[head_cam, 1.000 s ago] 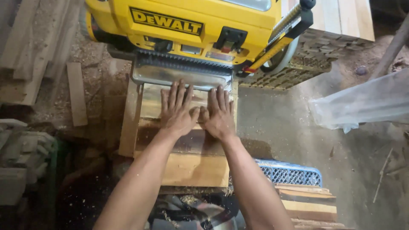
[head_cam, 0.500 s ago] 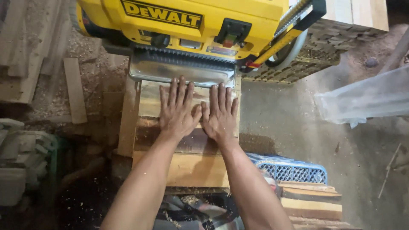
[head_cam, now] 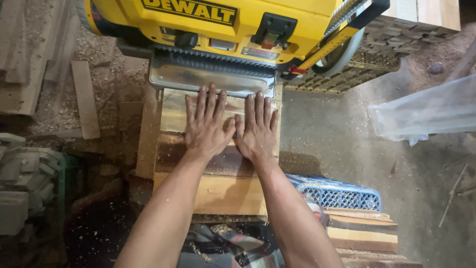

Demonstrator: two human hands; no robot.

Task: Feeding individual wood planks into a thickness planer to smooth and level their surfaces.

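Hands [head_cam: 230, 129] flat on board [head_cam: 218, 168], sawdust floor [head_cam: 337, 134]

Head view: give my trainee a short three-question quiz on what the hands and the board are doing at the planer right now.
1. True or false: both hands lie flat, palms down, on the wooden board.
2. Which lies nearest the fingertips? A) the blue plastic crate B) the metal infeed table of the yellow thickness planer C) the clear plastic sheet
3. Fill in: the floor and forearms are speckled with ____.

Key:
1. True: the left hand and right hand press side by side, fingers spread, gripping nothing.
2. B
3. Sawdust
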